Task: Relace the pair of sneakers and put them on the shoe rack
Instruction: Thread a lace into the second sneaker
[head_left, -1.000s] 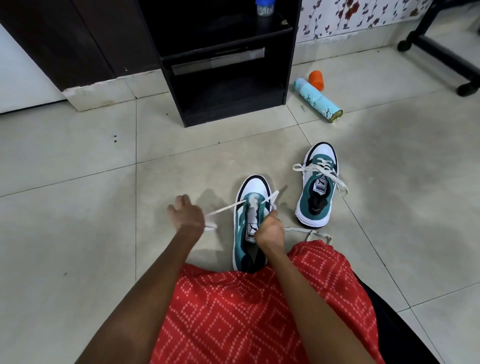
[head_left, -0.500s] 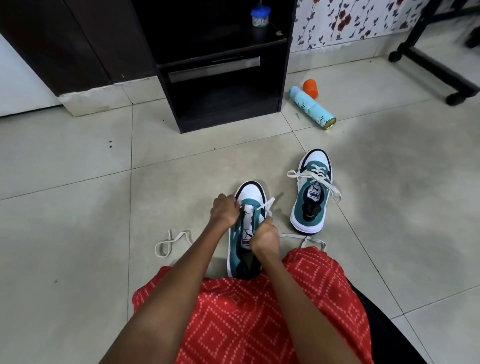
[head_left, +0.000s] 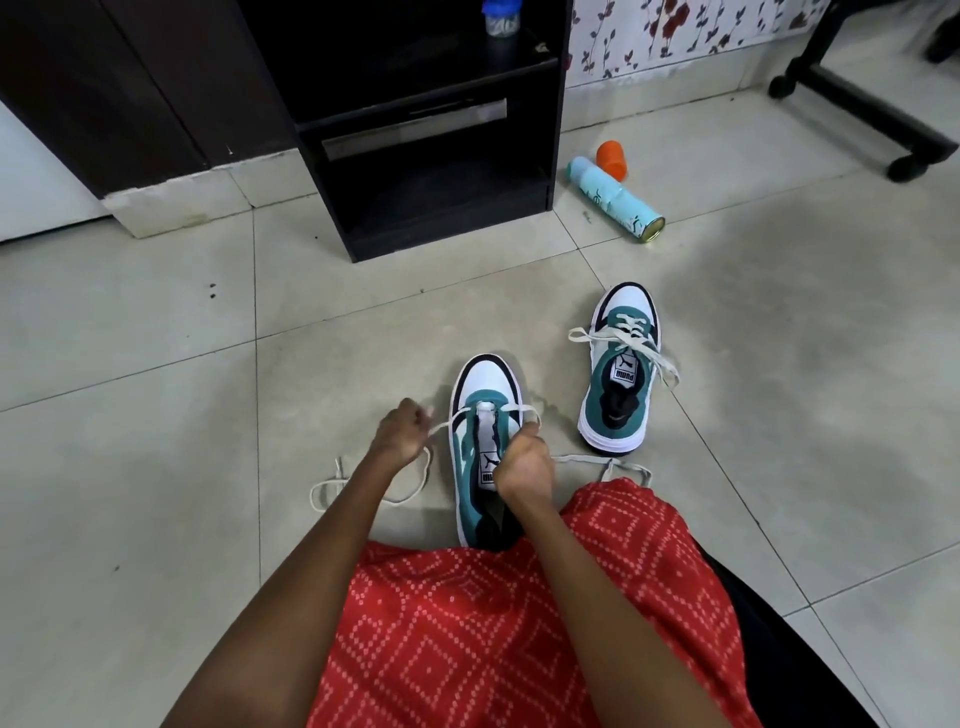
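- Near sneaker (head_left: 485, 382): teal and white, on the floor (head_left: 156, 415) by the knees, toe pointing away
- Lace (head_left: 582, 458): through the lowest eyelets only, both ends trailing
- Left hand (head_left: 400, 436): fingers curled round the left end, drawn sideways
- Right hand (head_left: 524, 467): fingers clamped on the right end above the tongue
- Second sneaker (head_left: 621, 374): near, loosely laced
- Step, judged: early lacing; next, cross the ends into the following eyelets
- Black shelf unit (head_left: 447, 236): likely the rack, well apart

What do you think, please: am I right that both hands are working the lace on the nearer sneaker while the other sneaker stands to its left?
Not quite: the head view shows the other sneaker to the right of the nearer sneaker, not its left. The left hand and right hand do both grip its lace.
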